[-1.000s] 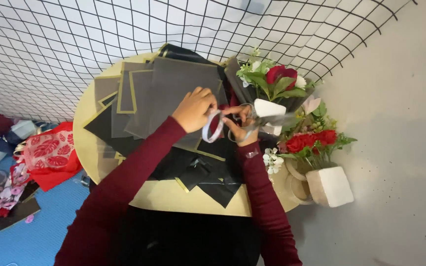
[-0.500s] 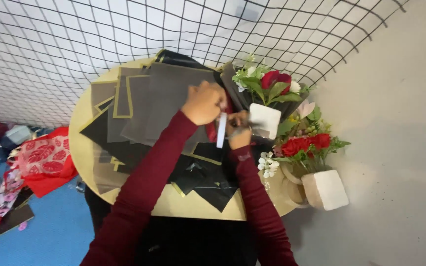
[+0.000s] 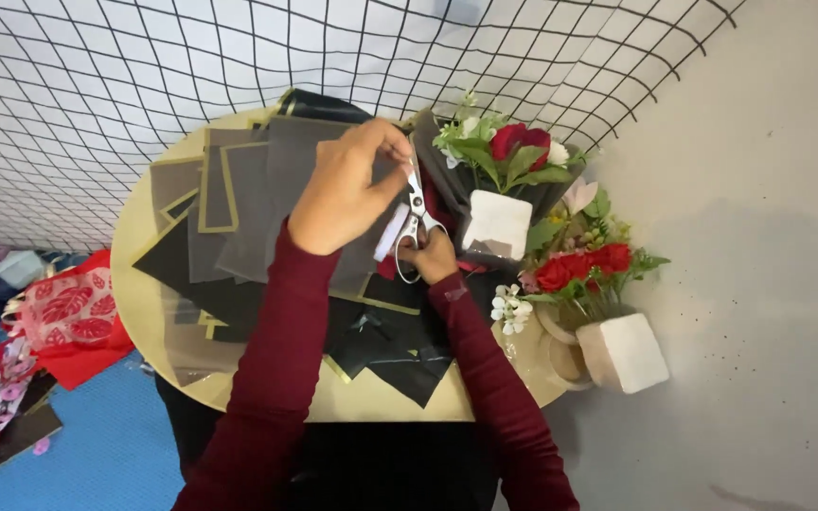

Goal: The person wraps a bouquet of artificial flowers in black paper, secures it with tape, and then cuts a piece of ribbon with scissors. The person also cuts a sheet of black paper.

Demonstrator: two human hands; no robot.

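My left hand (image 3: 347, 187) pinches the top edge of a dark grey wrapping sheet with gold borders (image 3: 276, 194) over the round pale-yellow table (image 3: 139, 284). My right hand (image 3: 431, 255) grips scissors with white handles (image 3: 414, 218), blades pointing up toward my left fingers. A small roll of white tape (image 3: 388, 234) seems to sit between the two hands. A bouquet of red and white flowers in dark wrap with a white foam block (image 3: 496, 189) lies just right of the scissors.
Black paper offcuts (image 3: 385, 345) lie on the near table. A second red flower bunch with a foam block (image 3: 608, 312) hangs off the table's right edge. A black wire grid (image 3: 144, 66) stands behind. Red patterned paper (image 3: 63, 312) lies on the blue floor, left.
The scissors have swung upright with blades pointing up. My left hand has shifted up to the sheet's top edge, and the camera has moved closer.
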